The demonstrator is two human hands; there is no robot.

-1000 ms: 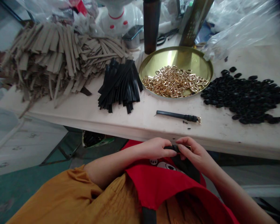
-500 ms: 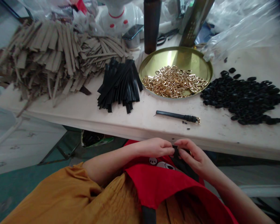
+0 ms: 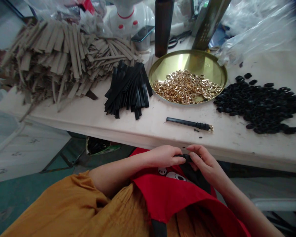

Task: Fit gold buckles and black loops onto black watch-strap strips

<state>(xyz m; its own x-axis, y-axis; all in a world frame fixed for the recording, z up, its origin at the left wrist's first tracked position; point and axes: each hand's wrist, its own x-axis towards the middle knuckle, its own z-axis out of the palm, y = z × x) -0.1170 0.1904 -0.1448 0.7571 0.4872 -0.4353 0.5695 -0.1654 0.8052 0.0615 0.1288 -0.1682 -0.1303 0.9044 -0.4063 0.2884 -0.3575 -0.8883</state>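
Over my red apron, just in front of the table edge, both hands hold a short black strap (image 3: 186,158). My left hand (image 3: 166,156) pinches one end of it. The thumb and fingers of my right hand (image 3: 203,159) close on the other end, so most of the strap is hidden. Beyond them on the table lies a black strap with a gold buckle (image 3: 189,123). Further back are a bundle of black strips (image 3: 129,89), a round gold tray (image 3: 160,67) with a heap of gold buckles (image 3: 186,86), and a pile of small black loops (image 3: 261,103).
A large stack of grey-brown strips (image 3: 54,56) covers the table's left side. Behind the tray stand a dark bottle (image 3: 163,29), scissors (image 3: 175,41) and a phone (image 3: 143,33) lying on a small container. Clear plastic (image 3: 266,29) spreads across the back right.
More of the black strap now shows between my hands. My right hand's fingers have shifted along it. The view has moved slightly, while the table items stay put.
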